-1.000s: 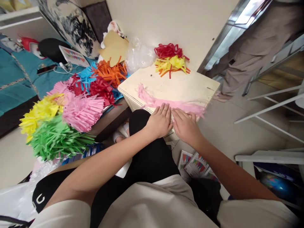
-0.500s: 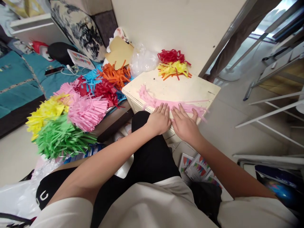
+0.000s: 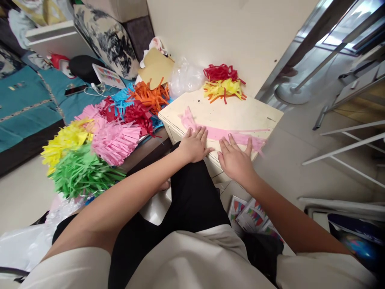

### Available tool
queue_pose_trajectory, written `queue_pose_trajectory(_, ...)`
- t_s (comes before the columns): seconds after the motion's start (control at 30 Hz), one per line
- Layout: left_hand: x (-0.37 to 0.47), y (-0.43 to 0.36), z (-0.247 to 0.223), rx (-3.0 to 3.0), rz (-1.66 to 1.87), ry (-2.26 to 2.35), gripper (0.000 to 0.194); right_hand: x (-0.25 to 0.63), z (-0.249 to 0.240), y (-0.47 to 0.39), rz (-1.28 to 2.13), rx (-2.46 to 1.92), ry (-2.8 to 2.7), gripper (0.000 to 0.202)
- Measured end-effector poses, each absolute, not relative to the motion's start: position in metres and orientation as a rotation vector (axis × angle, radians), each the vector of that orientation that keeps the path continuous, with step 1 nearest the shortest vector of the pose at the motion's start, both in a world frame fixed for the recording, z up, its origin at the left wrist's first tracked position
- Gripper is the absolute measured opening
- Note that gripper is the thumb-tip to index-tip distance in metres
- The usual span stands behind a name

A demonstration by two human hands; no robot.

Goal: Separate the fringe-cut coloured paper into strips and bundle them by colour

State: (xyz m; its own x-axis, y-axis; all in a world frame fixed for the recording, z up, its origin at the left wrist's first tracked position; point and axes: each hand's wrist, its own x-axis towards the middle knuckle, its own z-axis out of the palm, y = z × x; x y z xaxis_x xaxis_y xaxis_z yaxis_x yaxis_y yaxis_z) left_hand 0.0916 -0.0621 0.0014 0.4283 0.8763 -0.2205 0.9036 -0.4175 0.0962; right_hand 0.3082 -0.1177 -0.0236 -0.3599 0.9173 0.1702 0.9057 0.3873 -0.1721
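Note:
A strip of pink fringed tissue paper point(image 3: 214, 132) lies stretched across the small cream cabinet top point(image 3: 228, 110), its cut ends bunched at the left and loose at the right. My left hand point(image 3: 195, 145) rests flat on the strip's near edge, left of the middle, fingers spread and thumb pointing right. Right of it, my right hand point(image 3: 236, 158) presses on the paper's near edge with its fingers spread. Neither hand grips anything. At the back of the cabinet top sit a red fringed bundle point(image 3: 221, 73) and a yellow one point(image 3: 224, 88) with some orange strips.
To the left are piled pink point(image 3: 116, 140), green point(image 3: 86, 170), yellow point(image 3: 64, 138) and orange point(image 3: 150, 96) tassels. A clear plastic bag point(image 3: 185, 76) touches the cabinet's back left. Printed packets point(image 3: 251, 212) lie on the floor below; a folding metal rack point(image 3: 345, 148) stands at right.
My left hand has slid left along the pink paper, so the gap between my hands is wider. My right hand stays nearly in place. The whole view has shifted slightly.

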Motion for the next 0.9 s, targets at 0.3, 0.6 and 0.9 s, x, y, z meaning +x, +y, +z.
queue_pose_trajectory(0.3,0.086,-0.056,0.001,2.452,-0.18,1.572,0.086,0.308,-0.02,-0.116,0.053,-1.612,-2.41,0.067)
queue_pose_trajectory(0.6,0.087,-0.059,0.002,2.451,-0.2,1.605,0.087,0.29,-0.018,-0.067,0.144,-1.548,-2.585,0.073)
queue_pose_trajectory(0.9,0.09,-0.063,0.005,2.425,-0.196,1.698,0.085,0.299,-0.031,-0.068,0.071,-1.562,-2.629,0.076)
